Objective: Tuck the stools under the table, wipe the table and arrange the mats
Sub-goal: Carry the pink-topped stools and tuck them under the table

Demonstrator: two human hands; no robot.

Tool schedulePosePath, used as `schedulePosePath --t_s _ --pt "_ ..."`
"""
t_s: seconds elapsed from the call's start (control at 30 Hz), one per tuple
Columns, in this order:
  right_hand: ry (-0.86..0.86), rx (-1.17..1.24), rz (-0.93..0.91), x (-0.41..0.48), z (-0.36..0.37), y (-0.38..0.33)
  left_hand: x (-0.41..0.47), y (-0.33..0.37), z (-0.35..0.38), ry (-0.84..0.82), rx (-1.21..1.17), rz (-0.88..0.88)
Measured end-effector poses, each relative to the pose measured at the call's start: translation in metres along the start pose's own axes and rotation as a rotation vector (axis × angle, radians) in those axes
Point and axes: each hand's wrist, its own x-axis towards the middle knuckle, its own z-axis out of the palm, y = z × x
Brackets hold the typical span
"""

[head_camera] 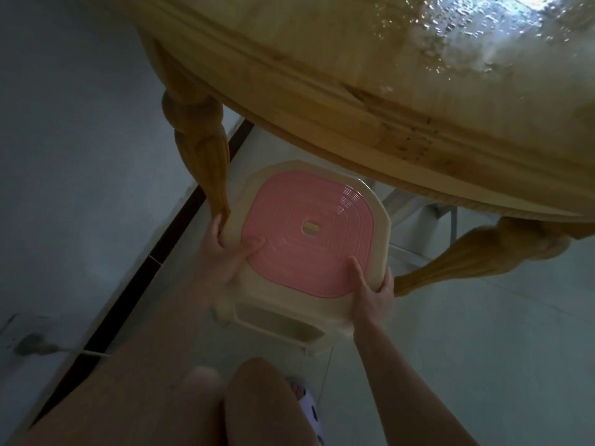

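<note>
Floor [483, 349]: pale tile lay below the table [322, 91].
Stool [309, 233]: stood between the legs [199, 156], far edge at the rim.
Left hand [225, 252]: thumb atop seat, fingers curled round edge, likely steering.
Right hand [375, 291]: held the same grip, opposite edge.

No word, label, brand or number can be read anywhere: the cream plastic stool with a pink seat [309, 252] and the yellow wooden table [354, 101] carry no legible marking.
</note>
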Motion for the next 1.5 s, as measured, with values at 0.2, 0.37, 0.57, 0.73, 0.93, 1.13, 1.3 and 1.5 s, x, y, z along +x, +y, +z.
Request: schedulePosePath --t_s 0.2,0.37,0.57,0.73,0.93,1.13,1.3,1.5 --pt "0.027 0.009 0.003 -0.012 0.003 0.013 -0.024 -0.023 0.010 0.147 -0.011 -0.015" --pt "0.039 0.009 -0.030 -0.010 0.011 0.013 -0.016 -0.020 0.003 0.140 -0.024 -0.001" --pt "0.019 0.008 -0.032 -0.004 0.022 0.007 -0.007 -0.012 0.001 0.148 -0.011 0.023" --pt "0.034 -0.004 -0.024 -0.002 0.024 0.006 -0.003 -0.011 0.000 0.151 -0.005 0.039" --pt "0.039 0.012 -0.016 -0.004 0.025 0.002 -0.002 -0.009 -0.003 0.137 0.038 0.026" --pt "-0.035 -0.053 -0.045 -0.018 0.019 -0.003 -0.010 -0.006 -0.006 0.125 0.045 -0.007" --pt "-0.134 -0.081 -0.092 -0.049 0.005 -0.027 -0.048 0.020 -0.010 0.119 0.010 -0.024" --pt "-0.340 -0.113 -0.046 -0.112 -0.016 -0.083 -0.115 0.061 -0.029 0.161 -0.049 0.011"
